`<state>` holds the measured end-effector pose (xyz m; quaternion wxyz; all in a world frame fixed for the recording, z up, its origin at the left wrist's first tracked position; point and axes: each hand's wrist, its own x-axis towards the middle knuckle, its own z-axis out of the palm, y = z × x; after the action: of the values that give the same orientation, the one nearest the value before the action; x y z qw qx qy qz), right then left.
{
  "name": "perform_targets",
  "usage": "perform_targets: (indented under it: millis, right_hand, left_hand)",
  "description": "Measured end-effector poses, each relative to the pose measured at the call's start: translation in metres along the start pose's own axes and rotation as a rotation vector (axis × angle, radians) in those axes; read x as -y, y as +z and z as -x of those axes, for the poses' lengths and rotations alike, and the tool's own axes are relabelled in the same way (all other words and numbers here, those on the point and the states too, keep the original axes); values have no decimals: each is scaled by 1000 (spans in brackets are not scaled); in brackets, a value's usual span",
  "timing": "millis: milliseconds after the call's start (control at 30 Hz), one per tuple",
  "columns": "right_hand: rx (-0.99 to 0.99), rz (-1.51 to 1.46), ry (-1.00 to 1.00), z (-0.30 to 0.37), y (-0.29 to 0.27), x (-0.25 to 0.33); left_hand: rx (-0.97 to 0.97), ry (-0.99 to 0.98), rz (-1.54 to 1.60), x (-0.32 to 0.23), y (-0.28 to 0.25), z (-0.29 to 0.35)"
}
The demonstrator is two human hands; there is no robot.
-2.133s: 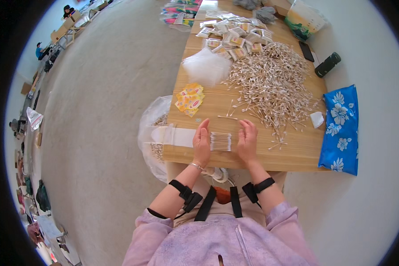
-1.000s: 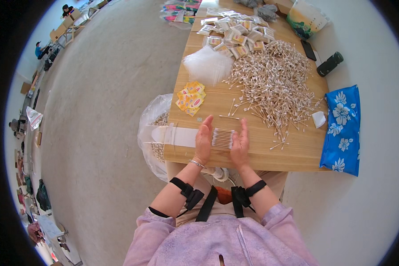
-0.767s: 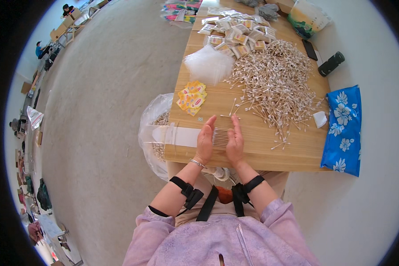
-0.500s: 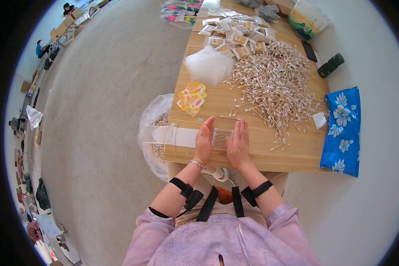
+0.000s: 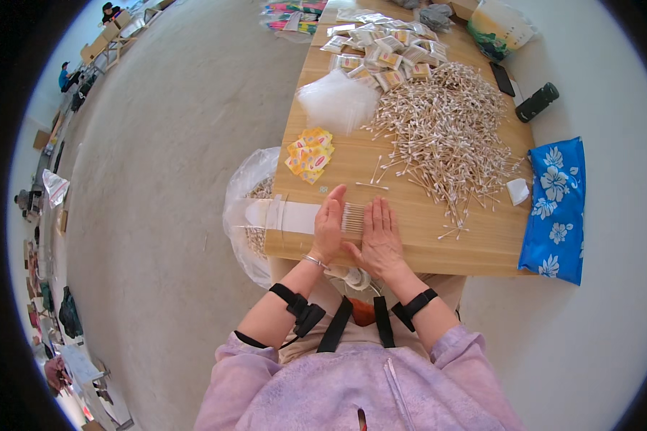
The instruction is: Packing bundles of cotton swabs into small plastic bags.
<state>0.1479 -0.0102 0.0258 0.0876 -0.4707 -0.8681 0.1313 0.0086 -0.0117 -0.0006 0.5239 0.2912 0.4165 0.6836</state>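
Observation:
A row of cotton swabs [image 5: 354, 218] lies side by side on the wooden table, bounded by my two hands. My left hand [image 5: 328, 227] stands on its edge at the row's left end, fingers stretched out, beside a white strip [image 5: 299, 218]. At the right end, my right hand [image 5: 382, 238] rests nearly flat with fingers extended and thumb pointing toward the left hand. Just beyond the fingertips lies a loose cotton swab [image 5: 372, 186]. A large heap of cotton swabs [image 5: 442, 129] spreads farther back to the right.
Yellow printed cards [image 5: 310, 155] and clear plastic bags [image 5: 338, 101] lie at the table's left. Behind are filled packets [image 5: 389, 54]. On the right sit a blue floral pouch [image 5: 555, 212], a dark bottle [image 5: 537, 103] and a phone [image 5: 502, 79]. A plastic sack [image 5: 254, 233] of swabs adjoins the left edge.
My right hand has turned from its edge to lie flatter, its thumb reaching toward my left hand. The left hand has hardly moved. The loose swab beyond them is now clear of my fingertips.

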Motion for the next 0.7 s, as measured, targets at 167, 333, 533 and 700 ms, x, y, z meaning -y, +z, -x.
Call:
perform_targets:
  millis: [167,333,533,700]
  right_hand:
    - [8,46,14,0,0,-6]
    - [-81,55,-23,1,13,-10]
    - [-34,73,-18,0,14,-8]
    - [-34,82,-5,0,15,-10]
  left_hand:
    - [286,375,-1312,-30,-10,42]
    - [388,363,-1495,-43,-2,68]
    - [398,324,-1568,-39,-2,67]
    - [409,383,-1580,-37,-3,66]
